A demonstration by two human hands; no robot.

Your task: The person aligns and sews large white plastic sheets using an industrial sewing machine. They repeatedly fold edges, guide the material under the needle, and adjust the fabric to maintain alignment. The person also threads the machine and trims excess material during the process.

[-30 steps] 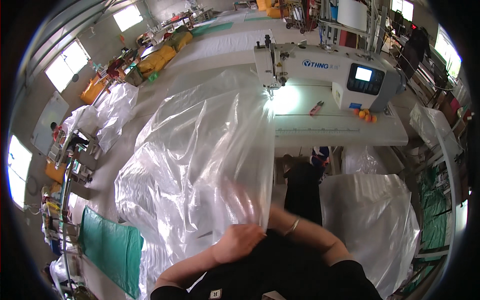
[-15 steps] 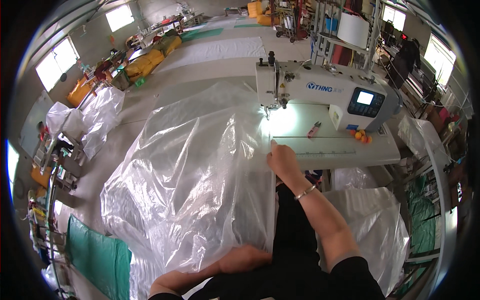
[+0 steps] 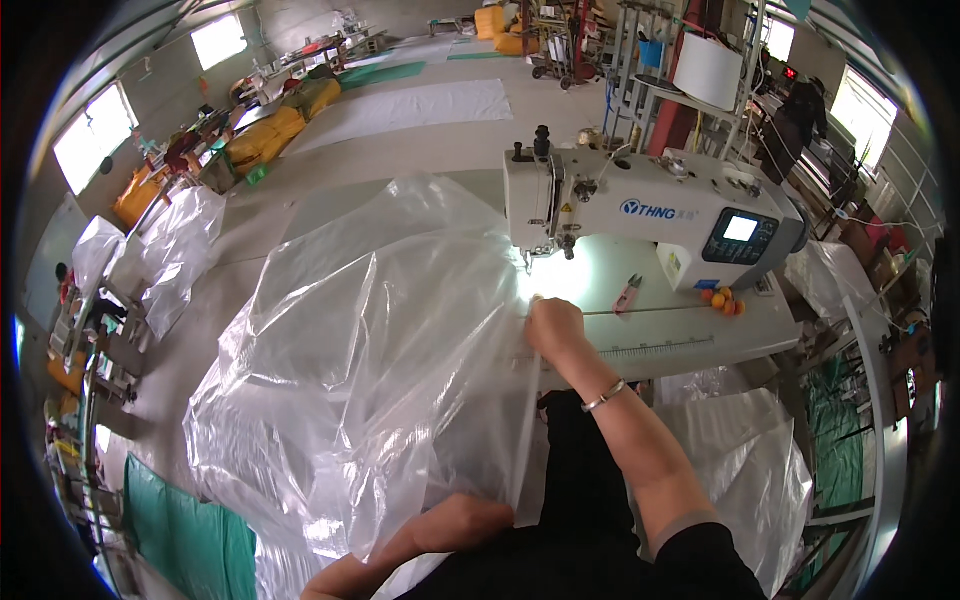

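Observation:
A large translucent plastic sheet (image 3: 330,370) lies rumpled over the left part of a sewing machine (image 3: 620,200) table and hangs down toward my lap. Its right edge runs up under the machine's lit needle area (image 3: 535,265). Just in front of the needle, my right hand (image 3: 556,328) pinches that edge, palm down, with a bracelet on the wrist. Low in the view, close to my body, my left hand (image 3: 465,522) is curled closed around the lower part of the sheet's edge; its fingertips are partly hidden.
Thread snips (image 3: 628,294) and several small orange balls (image 3: 722,300) lie on the machine table, right of the needle. A white thread cone (image 3: 708,72) stands behind. More plastic sheeting (image 3: 730,450) hangs at the right. Green tarp (image 3: 185,515) lies lower left. Another person (image 3: 795,125) is far right.
The view has tilted and shifted slightly. My right hand has moved a little toward the needle with the sheet's edge. The sheet's edge slants now, and my left hand sits slightly further left.

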